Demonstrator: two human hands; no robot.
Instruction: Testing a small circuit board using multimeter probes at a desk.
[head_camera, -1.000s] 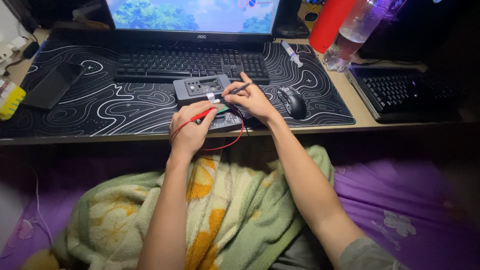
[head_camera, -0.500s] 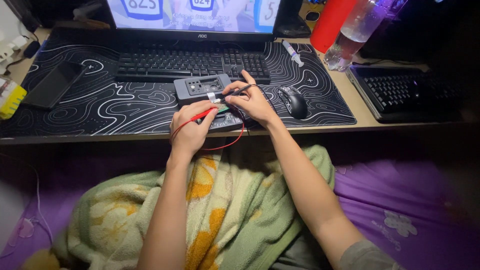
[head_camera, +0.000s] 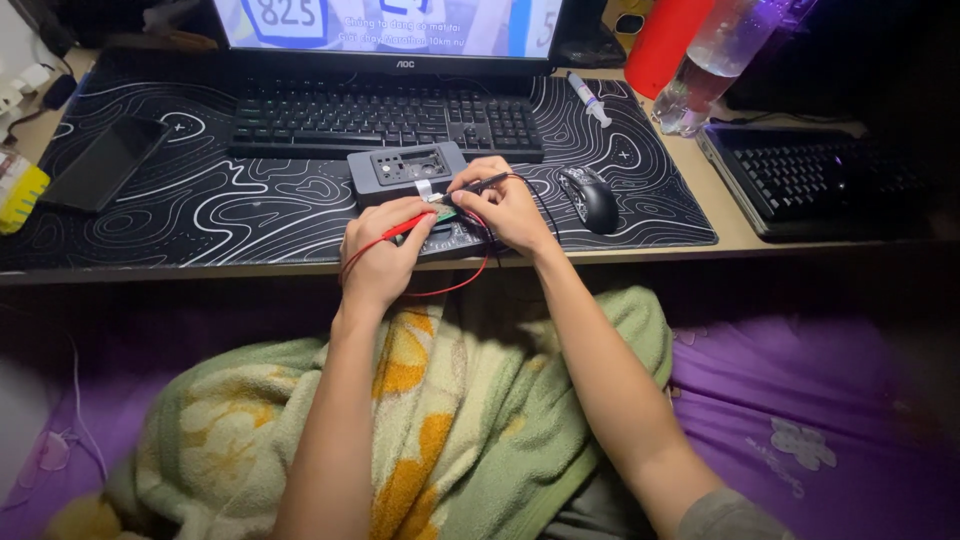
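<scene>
My left hand (head_camera: 378, 255) grips a red test probe (head_camera: 405, 226) with a red lead looping below the desk edge. My right hand (head_camera: 508, 208) holds a black test probe (head_camera: 482, 184) with a black lead. Both probe tips meet just in front of a small grey electronic box (head_camera: 398, 170) with an opened top, lying on the black desk mat (head_camera: 250, 205). A small device under my right hand is mostly hidden.
A black keyboard (head_camera: 385, 115) and a monitor (head_camera: 390, 25) stand behind the box. A black mouse (head_camera: 590, 197) lies to the right, a phone (head_camera: 105, 162) to the left. A red bottle (head_camera: 665, 40), a clear bottle (head_camera: 710, 60) and a second keyboard (head_camera: 830, 180) sit at right. A green-yellow blanket (head_camera: 430, 420) covers my lap.
The picture on the monitor has changed. My hands and the probes have barely shifted.
</scene>
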